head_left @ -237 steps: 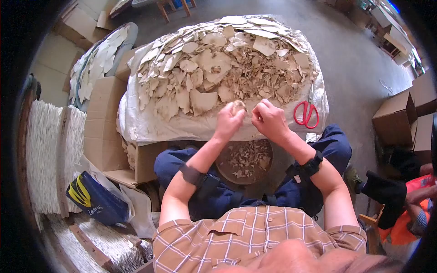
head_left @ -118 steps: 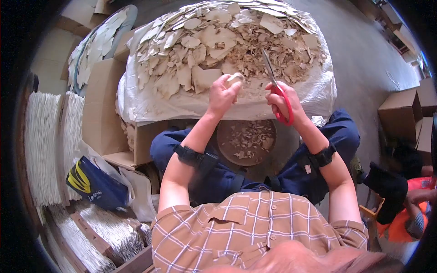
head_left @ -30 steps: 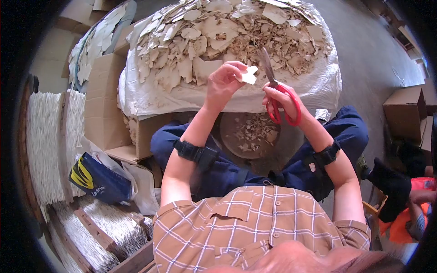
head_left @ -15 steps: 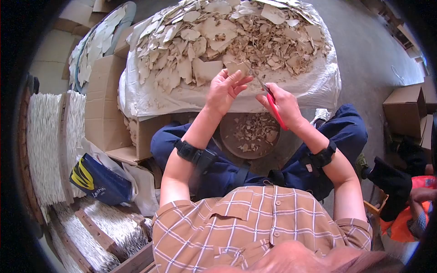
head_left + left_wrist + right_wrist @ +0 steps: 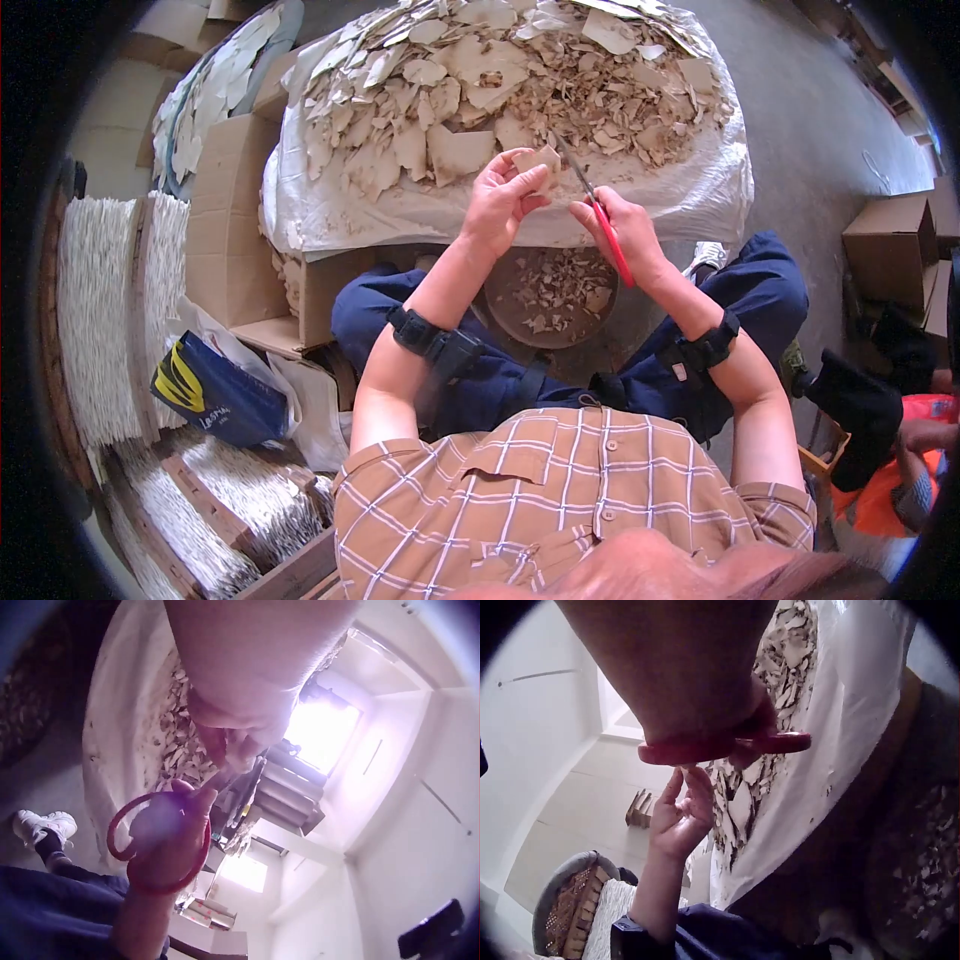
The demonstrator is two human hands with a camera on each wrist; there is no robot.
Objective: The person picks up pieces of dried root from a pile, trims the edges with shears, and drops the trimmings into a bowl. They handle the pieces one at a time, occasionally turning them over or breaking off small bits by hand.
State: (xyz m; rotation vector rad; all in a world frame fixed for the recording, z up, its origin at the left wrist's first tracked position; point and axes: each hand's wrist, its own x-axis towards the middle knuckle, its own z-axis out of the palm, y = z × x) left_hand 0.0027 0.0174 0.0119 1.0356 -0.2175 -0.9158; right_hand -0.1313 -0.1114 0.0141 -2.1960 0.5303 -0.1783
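Note:
My left hand [image 5: 497, 207] pinches a small, thin, pale flat piece [image 5: 541, 160] between thumb and fingers, held over the near edge of the cloth-covered heap. My right hand [image 5: 632, 232] grips red-handled scissors [image 5: 612, 245], fingers in the loops. The blades point up and away, right beside the piece's right edge. In the left wrist view, the red handles [image 5: 116, 825] ring the right hand, and the blades reach toward the left fingertips. From the right wrist, the left hand [image 5: 681, 821] shows beyond the red handles [image 5: 686, 752]; the piece is mostly hidden there.
A heap of pale, brittle-looking sheets and flakes [image 5: 470, 70] covers the white cloth [image 5: 400, 232]. Between the knees stands a round basin [image 5: 500, 305] with scraps. Cardboard boxes [image 5: 235, 220], a blue bag [image 5: 225, 395] and stacked white sheets [image 5: 100, 320] are at left. Another person's arm [image 5: 915, 435] shows at right.
The scissors, earlier lying on the cloth at right, were picked up by my right hand. In the last second they swung to the piece, which my left hand turned, and then shifted slightly off it.

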